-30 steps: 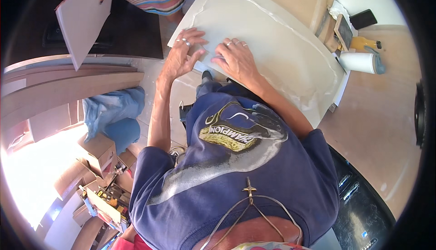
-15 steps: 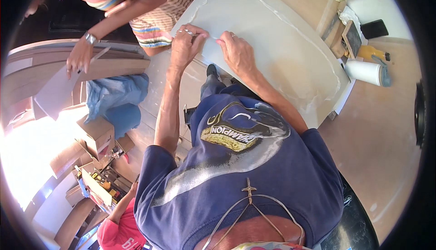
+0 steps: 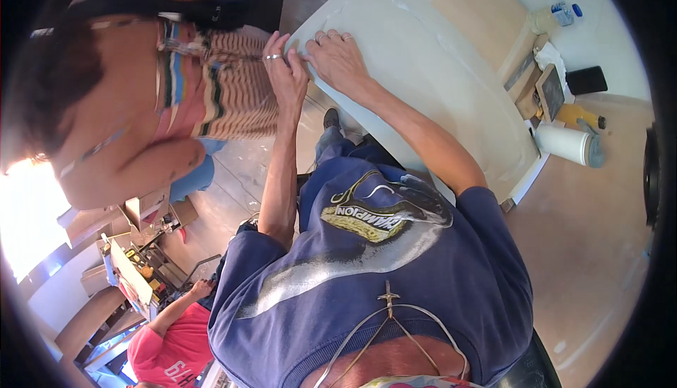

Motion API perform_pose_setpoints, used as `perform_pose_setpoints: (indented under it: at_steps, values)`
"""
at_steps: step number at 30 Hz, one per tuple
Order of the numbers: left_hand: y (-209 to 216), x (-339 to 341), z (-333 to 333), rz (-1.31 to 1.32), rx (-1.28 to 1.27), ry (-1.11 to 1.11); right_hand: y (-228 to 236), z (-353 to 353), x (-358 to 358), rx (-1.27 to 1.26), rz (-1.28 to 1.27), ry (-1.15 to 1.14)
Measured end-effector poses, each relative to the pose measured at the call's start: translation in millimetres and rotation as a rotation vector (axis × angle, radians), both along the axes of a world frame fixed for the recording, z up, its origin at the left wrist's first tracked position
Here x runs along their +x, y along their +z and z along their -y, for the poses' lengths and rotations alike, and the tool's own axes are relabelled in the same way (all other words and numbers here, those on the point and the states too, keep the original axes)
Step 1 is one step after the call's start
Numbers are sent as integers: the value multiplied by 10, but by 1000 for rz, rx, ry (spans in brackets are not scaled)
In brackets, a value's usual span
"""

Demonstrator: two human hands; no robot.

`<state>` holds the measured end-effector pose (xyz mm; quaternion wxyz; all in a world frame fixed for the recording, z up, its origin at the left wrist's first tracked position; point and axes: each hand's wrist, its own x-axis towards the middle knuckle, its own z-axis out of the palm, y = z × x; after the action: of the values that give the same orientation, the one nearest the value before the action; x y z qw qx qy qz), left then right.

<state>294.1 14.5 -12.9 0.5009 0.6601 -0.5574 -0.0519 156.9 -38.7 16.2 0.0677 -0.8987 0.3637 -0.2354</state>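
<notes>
A large pale panel [image 3: 437, 92] lies in front of me, with a thin raised line running along its border. At its near left corner my left hand [image 3: 285, 74] is curled, a ring on one finger. Anything between those fingers is too small to make out. Close beside it, my right hand [image 3: 338, 60] is bent down on the panel's surface, its fingertips mostly hidden beneath the knuckles. The two hands almost meet at the corner.
At the left, a person in a striped garment [image 3: 233, 85] bends close to my left hand. Another person in a red shirt [image 3: 173, 346] is at lower left by a tool box [image 3: 134, 268]. On the right are a white roll [image 3: 564, 141], a yellow bottle [image 3: 582, 116] and a black phone [image 3: 587, 79].
Both hands have shifted up and left to the panel's corner. My right hand has turned down onto the surface. The striped-garment person has moved lower and nearer, and the white sheet has left view.
</notes>
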Motion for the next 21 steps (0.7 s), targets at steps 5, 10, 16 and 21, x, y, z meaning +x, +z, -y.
perform_pose_setpoints:
  at_steps: [5,10,16,21]
  values:
    - [-182,87,98,-382,187,-6,-69,4,-2,-9,60,-56]
    - [-148,182,102,-486,190,5,-75,19,-38,33,152,-149]
    - [-70,147,66,-553,192,-33,-74,-29,-219,143,337,-297]
    - [9,135,-73,-480,217,-29,-1,-97,-364,282,485,-214]
